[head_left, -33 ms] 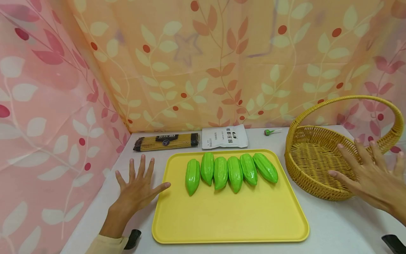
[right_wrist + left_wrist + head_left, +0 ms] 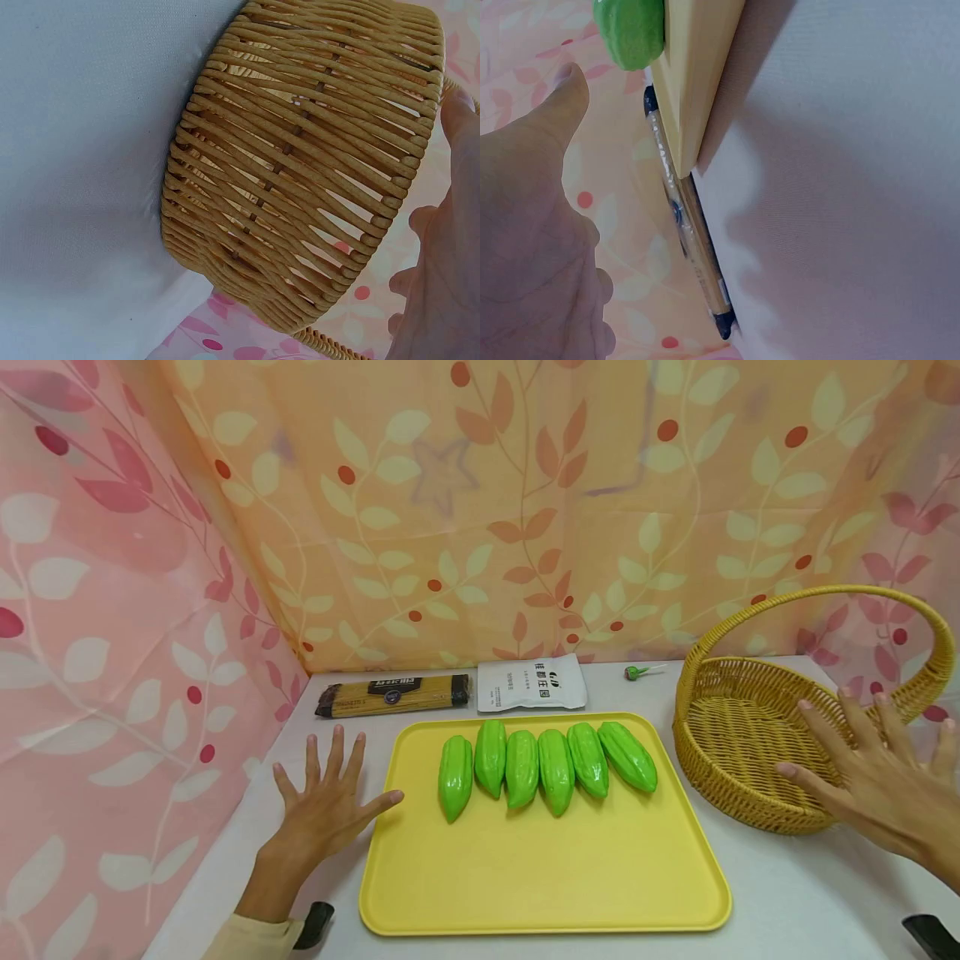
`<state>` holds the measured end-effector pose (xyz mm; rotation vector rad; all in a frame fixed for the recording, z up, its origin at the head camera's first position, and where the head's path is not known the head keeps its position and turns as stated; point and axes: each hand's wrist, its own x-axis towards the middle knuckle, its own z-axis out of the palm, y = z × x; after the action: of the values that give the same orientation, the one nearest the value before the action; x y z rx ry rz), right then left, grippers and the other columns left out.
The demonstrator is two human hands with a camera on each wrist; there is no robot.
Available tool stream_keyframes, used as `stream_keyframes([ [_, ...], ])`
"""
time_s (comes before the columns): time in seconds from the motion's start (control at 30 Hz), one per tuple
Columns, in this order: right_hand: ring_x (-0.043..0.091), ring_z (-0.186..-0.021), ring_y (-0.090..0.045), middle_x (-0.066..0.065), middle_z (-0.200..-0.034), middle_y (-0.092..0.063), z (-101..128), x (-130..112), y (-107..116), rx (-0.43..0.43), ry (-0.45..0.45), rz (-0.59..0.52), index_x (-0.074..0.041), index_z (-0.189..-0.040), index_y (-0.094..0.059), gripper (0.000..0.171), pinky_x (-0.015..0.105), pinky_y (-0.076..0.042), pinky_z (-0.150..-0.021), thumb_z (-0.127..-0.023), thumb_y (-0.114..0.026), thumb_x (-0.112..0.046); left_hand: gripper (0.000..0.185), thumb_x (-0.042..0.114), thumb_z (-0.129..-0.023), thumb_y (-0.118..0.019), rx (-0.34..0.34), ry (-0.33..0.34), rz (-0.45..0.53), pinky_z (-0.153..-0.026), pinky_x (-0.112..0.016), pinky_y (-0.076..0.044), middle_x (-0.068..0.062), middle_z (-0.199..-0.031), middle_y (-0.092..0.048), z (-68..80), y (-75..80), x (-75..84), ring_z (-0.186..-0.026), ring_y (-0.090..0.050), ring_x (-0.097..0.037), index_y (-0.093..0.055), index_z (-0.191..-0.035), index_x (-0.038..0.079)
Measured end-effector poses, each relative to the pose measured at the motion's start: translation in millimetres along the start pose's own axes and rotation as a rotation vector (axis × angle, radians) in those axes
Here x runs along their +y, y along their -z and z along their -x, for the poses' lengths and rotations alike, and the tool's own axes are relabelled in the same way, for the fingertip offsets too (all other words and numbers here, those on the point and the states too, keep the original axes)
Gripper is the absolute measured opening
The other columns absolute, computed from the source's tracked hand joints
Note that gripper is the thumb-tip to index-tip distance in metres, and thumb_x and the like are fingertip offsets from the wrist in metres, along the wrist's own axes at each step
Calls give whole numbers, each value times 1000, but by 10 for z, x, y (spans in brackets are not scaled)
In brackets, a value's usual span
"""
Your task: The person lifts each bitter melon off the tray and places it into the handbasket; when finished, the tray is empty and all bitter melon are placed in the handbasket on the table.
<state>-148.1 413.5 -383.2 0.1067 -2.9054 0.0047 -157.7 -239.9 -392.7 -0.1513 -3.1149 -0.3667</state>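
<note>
step in hand: prob just the start pose, hands up & ready, no handling begun. left hand (image 2: pixel 318 818) is spread flat w/ fingers well apart, holding nothing; its thumb reaches over the near-left edge of the tray (image 2: pixel 545 885). right hand (image 2: pixel 888 785) is likewise spread, fingers apart, nothing in it, over the right side of the basket (image 2: pixel 708 781). the right wrist view shows that hand by the rim, no grip; can't tell for sure if the thumb brushes the handle.

the six green fruits (image 2: pixel 522 768) lie in a row on the far half of the tray, tips mostly toward the person, the rightmost one slanted; near half of tray is bare. basket stands upright on the table (image 2: pixel 795 893), right of tray, no fruit in it. behind the tray: noodle pack (image 2: pixel 345 700), pouch (image 2: pixel 531 689) & lolly (image 2: pixel 634 673), all untouched.

next move, as i judge it, calls for bringing a hand in over the row & curling fingers round one fruit w/o rolling its neighbours; which hand or fruit, can't say.

vs the earlier head frame: no diff i can see, hands, fruits, tray & basket all in the same spots.
</note>
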Motion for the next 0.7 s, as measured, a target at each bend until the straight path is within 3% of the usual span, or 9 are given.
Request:
stream_keyframes([
  [0.27, 42, -153, 36, 18, -170, 28, 7, -9, 17, 24, 4, -16, -27, -170, 9, 103, 78, 31, -107, -99, -54, -67, 111, 79, -94, -54, 12, -3, -10, -105, -87, 21, -22, -176, 9, -4, 14, 17, -156, 16, -57, -11, -171, 10],
  [0.7, 48, -153, 33, 26, -170, 22, 8, -34, 54, 24, 1, -44, -20, -171, 4, 99, 77, 32, -106, -102, -51, -65, 111, 78, -95, -54, 25, -17, 13, -106, -87, 20, -19, -176, 12, -8, 43, 58, -157, 19, -55, -9, -171, 10],
])
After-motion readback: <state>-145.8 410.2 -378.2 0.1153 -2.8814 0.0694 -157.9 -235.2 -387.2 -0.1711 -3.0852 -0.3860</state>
